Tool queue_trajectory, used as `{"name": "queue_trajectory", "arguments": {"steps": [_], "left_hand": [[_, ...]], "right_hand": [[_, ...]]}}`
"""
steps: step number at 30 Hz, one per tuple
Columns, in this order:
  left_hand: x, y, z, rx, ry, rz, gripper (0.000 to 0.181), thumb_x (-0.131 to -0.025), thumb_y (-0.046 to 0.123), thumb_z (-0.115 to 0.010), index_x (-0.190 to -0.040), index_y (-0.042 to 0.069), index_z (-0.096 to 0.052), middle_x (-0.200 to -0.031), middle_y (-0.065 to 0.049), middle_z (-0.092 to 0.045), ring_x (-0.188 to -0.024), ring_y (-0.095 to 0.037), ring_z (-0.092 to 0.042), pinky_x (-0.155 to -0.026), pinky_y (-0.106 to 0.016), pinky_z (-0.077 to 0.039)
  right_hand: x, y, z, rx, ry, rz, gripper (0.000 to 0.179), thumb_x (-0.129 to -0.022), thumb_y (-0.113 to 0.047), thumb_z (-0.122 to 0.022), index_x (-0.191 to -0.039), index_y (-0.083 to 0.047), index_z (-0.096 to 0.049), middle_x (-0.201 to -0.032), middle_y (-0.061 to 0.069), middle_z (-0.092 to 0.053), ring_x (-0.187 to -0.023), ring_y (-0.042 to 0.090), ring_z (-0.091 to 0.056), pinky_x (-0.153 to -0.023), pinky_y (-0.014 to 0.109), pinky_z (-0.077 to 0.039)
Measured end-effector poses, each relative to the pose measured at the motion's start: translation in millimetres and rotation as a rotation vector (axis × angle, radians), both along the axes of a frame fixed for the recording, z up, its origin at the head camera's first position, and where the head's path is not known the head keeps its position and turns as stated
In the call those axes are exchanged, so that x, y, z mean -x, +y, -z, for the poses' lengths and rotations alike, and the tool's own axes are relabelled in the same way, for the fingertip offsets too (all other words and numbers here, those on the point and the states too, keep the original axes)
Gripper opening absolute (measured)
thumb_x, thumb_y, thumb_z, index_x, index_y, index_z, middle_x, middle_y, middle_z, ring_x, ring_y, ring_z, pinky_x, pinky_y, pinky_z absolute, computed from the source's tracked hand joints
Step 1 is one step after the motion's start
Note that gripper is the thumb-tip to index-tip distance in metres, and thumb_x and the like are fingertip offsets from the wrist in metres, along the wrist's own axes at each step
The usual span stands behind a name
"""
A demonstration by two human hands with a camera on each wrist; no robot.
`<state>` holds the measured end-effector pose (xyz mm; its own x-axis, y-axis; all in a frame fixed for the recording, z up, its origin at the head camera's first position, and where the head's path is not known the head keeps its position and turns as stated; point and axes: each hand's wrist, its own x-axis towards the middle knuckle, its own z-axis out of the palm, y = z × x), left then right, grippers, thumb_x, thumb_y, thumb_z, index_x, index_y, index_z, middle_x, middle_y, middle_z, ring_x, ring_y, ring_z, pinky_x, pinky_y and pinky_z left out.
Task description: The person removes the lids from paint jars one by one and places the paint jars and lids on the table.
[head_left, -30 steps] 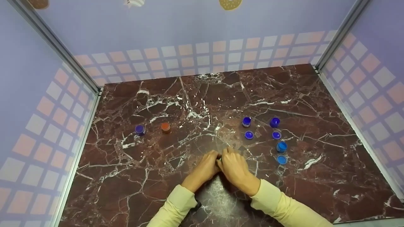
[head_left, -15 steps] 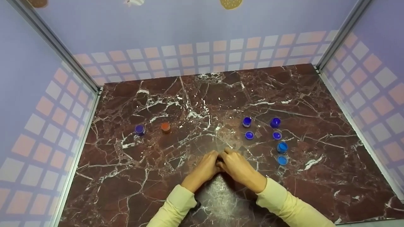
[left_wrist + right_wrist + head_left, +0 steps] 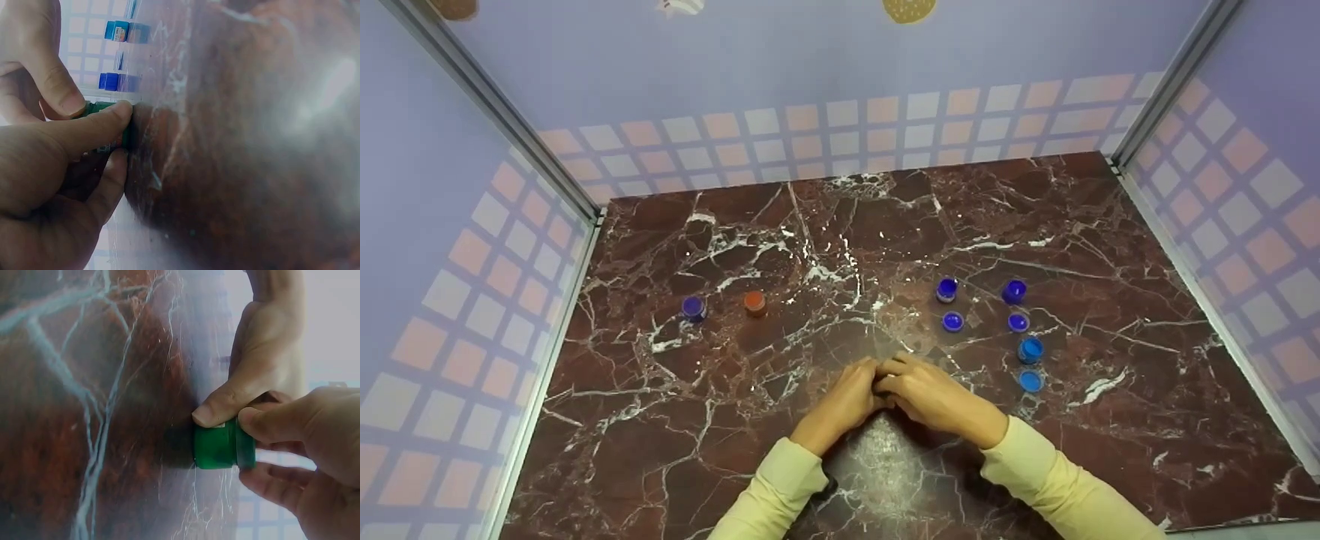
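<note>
A small green paint jar [image 3: 215,447] stands on the marble tabletop, largely hidden by fingers in the head view. My left hand [image 3: 846,394] grips the jar's body, its thumb lying along the side. The jar's green lid [image 3: 245,449] is on top, pinched between thumb and fingers of my right hand [image 3: 926,390]. Both hands meet around the jar near the front middle of the table. In the left wrist view a bit of the green jar [image 3: 101,106] shows between the fingers.
To the right stand open jars, two dark blue [image 3: 946,290] [image 3: 1014,292] and one light blue [image 3: 1030,350], each with its lid [image 3: 952,322] lying in front. Purple [image 3: 694,309] and orange [image 3: 754,303] jars stand at left. Panels [image 3: 840,67] wall the table's back and sides.
My right hand has turned about the lid, its wrist and forearm swinging to the right. My left hand stays in place on the jar.
</note>
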<state>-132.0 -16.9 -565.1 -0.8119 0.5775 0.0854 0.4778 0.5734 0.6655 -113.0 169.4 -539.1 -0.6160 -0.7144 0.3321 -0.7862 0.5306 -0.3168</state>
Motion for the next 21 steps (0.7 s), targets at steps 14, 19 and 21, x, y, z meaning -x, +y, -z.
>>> {"name": "queue_trajectory", "arguments": {"steps": [14,19,21], "left_hand": [[-0.2,-1.0,3.6,-0.026,0.001,-0.003,0.037,-0.08,0.014,-0.088,-0.107,0.001,-0.066,-0.102,-0.011,-0.067,-0.098,-0.03,-0.066,-0.089,-0.042,-0.054],[-1.4,-0.3,4.5,-0.057,0.014,-0.007,0.038,-0.078,0.008,-0.089,-0.107,-0.001,-0.066,-0.103,-0.011,-0.068,-0.096,-0.027,-0.066,-0.089,-0.04,-0.054],[-2.1,0.1,4.4,-0.047,0.022,-0.011,0.037,-0.078,0.009,-0.089,-0.105,0.0,-0.065,-0.099,-0.01,-0.067,-0.091,-0.025,-0.065,-0.084,-0.038,-0.054]], "right_hand": [[-4.9,7,2.9,0.268,-0.132,0.222,0.018,-0.087,0.003,-0.075,-0.105,0.002,-0.075,-0.107,0.013,-0.071,-0.094,0.025,-0.068,-0.084,0.038,-0.058],[-8.7,0,-0.1,0.291,-0.136,0.489,0.015,-0.091,-0.005,-0.077,-0.1,0.005,-0.072,-0.095,0.012,-0.068,-0.072,0.023,-0.067,-0.064,0.035,-0.058],[-11.0,-4,-0.8,0.257,-0.112,0.534,0.02,-0.091,-0.009,-0.078,-0.101,0.006,-0.07,-0.097,0.015,-0.067,-0.074,0.027,-0.068,-0.066,0.038,-0.059]]}}
